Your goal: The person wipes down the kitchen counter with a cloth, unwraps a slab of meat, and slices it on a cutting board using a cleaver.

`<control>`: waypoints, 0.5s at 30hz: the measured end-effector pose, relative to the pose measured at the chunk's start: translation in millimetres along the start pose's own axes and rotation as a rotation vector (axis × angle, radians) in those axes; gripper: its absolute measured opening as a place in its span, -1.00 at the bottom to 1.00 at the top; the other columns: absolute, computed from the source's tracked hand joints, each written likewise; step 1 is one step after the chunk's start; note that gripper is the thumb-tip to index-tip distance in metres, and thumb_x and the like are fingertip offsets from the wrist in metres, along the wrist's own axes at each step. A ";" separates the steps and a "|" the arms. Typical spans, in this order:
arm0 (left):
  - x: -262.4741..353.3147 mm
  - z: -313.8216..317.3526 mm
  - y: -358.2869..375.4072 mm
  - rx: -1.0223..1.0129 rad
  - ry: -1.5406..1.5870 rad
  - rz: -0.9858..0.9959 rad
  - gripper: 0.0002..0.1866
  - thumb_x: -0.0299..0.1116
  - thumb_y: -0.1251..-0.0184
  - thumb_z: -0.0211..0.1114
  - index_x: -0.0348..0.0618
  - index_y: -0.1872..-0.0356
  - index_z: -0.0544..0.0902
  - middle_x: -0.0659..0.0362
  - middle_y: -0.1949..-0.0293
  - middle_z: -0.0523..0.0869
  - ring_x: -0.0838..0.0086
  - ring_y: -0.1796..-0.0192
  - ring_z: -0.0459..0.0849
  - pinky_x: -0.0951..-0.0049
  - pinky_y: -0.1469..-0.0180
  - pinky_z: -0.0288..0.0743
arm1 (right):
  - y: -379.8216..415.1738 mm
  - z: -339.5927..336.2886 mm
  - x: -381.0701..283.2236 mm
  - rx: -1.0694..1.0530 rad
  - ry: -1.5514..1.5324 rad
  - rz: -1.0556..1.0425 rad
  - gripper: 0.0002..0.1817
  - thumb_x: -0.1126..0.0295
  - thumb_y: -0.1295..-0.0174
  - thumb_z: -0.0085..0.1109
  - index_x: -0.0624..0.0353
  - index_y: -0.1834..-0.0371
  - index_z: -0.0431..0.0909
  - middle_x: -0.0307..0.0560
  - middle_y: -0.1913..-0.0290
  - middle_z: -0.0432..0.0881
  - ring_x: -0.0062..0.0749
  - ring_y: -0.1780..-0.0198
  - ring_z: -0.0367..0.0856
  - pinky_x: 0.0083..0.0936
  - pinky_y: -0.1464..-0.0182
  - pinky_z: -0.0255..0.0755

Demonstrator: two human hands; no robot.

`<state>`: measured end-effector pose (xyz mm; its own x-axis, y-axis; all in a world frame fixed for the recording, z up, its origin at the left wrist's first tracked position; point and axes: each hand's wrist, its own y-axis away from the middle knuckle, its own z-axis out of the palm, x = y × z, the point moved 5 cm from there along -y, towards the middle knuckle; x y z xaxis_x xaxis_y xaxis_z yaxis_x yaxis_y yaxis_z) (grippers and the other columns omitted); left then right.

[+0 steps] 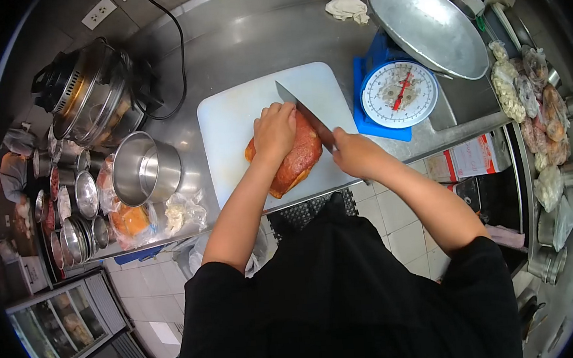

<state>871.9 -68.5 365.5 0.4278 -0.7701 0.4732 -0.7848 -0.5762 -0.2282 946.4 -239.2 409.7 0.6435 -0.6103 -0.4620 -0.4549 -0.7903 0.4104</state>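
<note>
A large slab of reddish-brown meat (300,156) lies on a white cutting board (224,127) on the steel counter. My left hand (275,131) presses on top of it, fingers curled and holding it down. In my right hand (358,153) is a kitchen knife (311,114), gripped by its handle, which the fingers hide. The blade runs along the meat's right side, its tip pointing up and left past my left fingertips. Part of the meat is covered by my left hand and wrist.
A blue dial scale (399,94) with a wide metal pan (429,26) stands right of the board. Left are a steel pot (145,166), a bagged orange-brown food item (131,220) and a glass-bowled appliance (95,103). A crumpled cloth (347,8) lies behind.
</note>
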 end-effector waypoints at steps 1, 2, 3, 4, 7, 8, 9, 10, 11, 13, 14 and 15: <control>-0.9 0.7 -1.0 -0.007 -0.002 -0.009 -0.79 -0.23 -0.50 0.11 0.03 0.02 0.66 0.18 0.08 0.69 0.23 -0.04 0.59 0.16 -0.06 0.42 | 12.8 -2.3 5.7 -0.015 0.004 -0.031 -0.69 0.37 -0.30 0.09 0.32 0.00 0.32 0.42 0.20 0.68 0.33 0.10 0.66 0.07 0.02 0.50; -1.4 0.7 -1.3 0.004 0.016 0.015 -0.79 -0.23 -0.50 0.11 0.03 0.02 0.66 0.18 0.08 0.69 0.23 -0.04 0.59 0.16 -0.06 0.42 | 16.1 5.8 12.1 -0.030 0.000 -0.032 -0.69 0.37 -0.30 0.09 0.32 0.00 0.32 0.42 0.20 0.68 0.33 0.10 0.66 0.07 0.02 0.50; -1.8 -0.1 -0.7 0.017 0.034 0.039 -0.78 -0.23 -0.50 0.11 0.03 0.02 0.66 0.17 0.08 0.69 0.23 -0.04 0.60 0.16 -0.05 0.43 | 16.3 13.4 18.8 -0.002 -0.021 -0.025 -0.68 0.37 -0.30 0.09 0.31 -0.01 0.31 0.42 0.21 0.68 0.33 0.10 0.66 0.08 0.03 0.50; -3.0 0.1 0.3 0.012 0.030 0.034 -0.78 -0.23 -0.50 0.11 0.03 0.02 0.66 0.17 0.08 0.69 0.23 -0.04 0.60 0.16 -0.05 0.43 | 13.3 20.5 24.2 0.034 -0.043 -0.017 -0.67 0.36 -0.30 0.10 0.31 -0.01 0.31 0.41 0.22 0.68 0.33 0.11 0.66 0.08 0.04 0.50; 2.9 -0.2 -5.6 0.006 0.040 0.026 -0.76 -0.24 -0.49 0.12 -0.04 -0.01 0.67 0.12 0.04 0.70 0.15 -0.05 0.61 0.16 -0.08 0.46 | -9.5 40.0 17.4 0.078 -0.049 0.013 -0.68 0.40 -0.29 0.08 0.32 -0.02 0.33 0.41 0.24 0.68 0.33 0.12 0.67 0.09 0.03 0.51; 3.2 -1.6 -4.9 0.011 0.038 0.033 -0.76 -0.24 -0.49 0.12 -0.04 0.00 0.67 0.11 0.04 0.70 0.14 -0.05 0.61 0.16 -0.08 0.46 | -10.3 38.2 16.6 0.111 -0.050 -0.016 -0.68 0.42 -0.28 0.07 0.33 -0.04 0.35 0.42 0.24 0.68 0.32 0.12 0.67 0.09 0.01 0.51; 1.9 -1.3 -1.3 0.012 0.035 0.044 -0.76 -0.24 -0.49 0.12 -0.04 0.01 0.67 0.10 0.04 0.70 0.14 -0.05 0.60 0.16 -0.09 0.46 | -10.8 35.9 19.4 0.096 -0.060 -0.006 -0.69 0.42 -0.28 0.05 0.32 -0.05 0.36 0.42 0.24 0.68 0.33 0.12 0.67 0.11 0.01 0.50; 2.3 -2.5 -0.3 0.021 0.034 0.058 -0.76 -0.24 -0.49 0.12 -0.04 0.01 0.67 0.10 0.04 0.70 0.14 -0.05 0.60 0.16 -0.09 0.46 | -9.8 35.9 23.8 0.113 -0.060 -0.007 -0.69 0.42 -0.28 0.05 0.32 -0.05 0.36 0.42 0.24 0.68 0.33 0.12 0.67 0.11 0.01 0.50; 2.1 -3.2 0.7 0.009 0.022 0.051 -0.77 -0.25 -0.49 0.12 -0.05 0.02 0.66 0.09 0.04 0.70 0.13 -0.05 0.60 0.15 -0.09 0.46 | -11.1 37.0 29.3 0.118 -0.071 -0.020 -0.68 0.41 -0.28 0.05 0.31 -0.05 0.36 0.43 0.24 0.68 0.35 0.12 0.66 0.11 0.01 0.50; 2.0 -7.0 4.5 0.012 0.012 0.052 -0.77 -0.25 -0.49 0.12 -0.06 0.02 0.66 0.08 0.04 0.69 0.12 -0.06 0.60 0.15 -0.09 0.46 | -0.9 26.2 33.2 0.139 -0.073 -0.039 -0.68 0.41 -0.28 0.06 0.30 -0.06 0.36 0.44 0.23 0.68 0.36 0.11 0.66 0.11 0.01 0.50; 0.6 -7.6 8.5 -0.008 0.008 0.045 -0.78 -0.24 -0.49 0.11 -0.04 0.03 0.66 0.09 0.06 0.70 0.13 -0.05 0.61 0.16 -0.08 0.46 | 14.8 22.1 34.5 0.147 -0.114 -0.028 -0.67 0.39 -0.28 0.07 0.29 -0.05 0.35 0.45 0.23 0.67 0.38 0.11 0.65 0.12 0.01 0.49; -1.4 -7.2 12.7 -0.034 0.002 0.035 -0.78 -0.23 -0.50 0.10 -0.02 0.04 0.66 0.09 0.07 0.70 0.14 -0.05 0.61 0.17 -0.06 0.46 | 30.2 22.3 36.5 0.150 -0.160 -0.016 -0.67 0.38 -0.28 0.08 0.28 -0.05 0.34 0.46 0.23 0.67 0.40 0.11 0.64 0.13 0.01 0.48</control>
<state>858.1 -72.8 368.1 0.3987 -0.7891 0.4673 -0.8144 -0.5390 -0.2152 942.5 -286.5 387.7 0.5510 -0.5893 -0.5909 -0.5398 -0.7917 0.2861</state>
